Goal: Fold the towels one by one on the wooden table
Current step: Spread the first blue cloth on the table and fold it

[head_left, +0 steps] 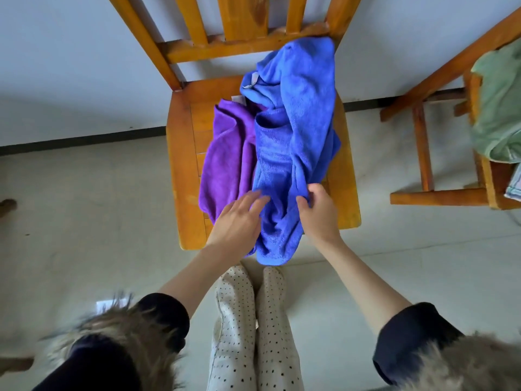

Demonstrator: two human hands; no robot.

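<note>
Two towels lay heaped on the wooden chair (180, 165); the right hand (318, 213) pinched a fold of the blue towel (293, 142) (likely to lift it); the left hand (239, 218), fingers spread, rested beside the purple towel (225, 159).

towels (284, 153) on chair (183, 170), stool (439, 197) right

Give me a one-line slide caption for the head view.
Right hand pinches a crumpled blue towel on a wooden chair; left hand rests open beside a purple towel.
</note>
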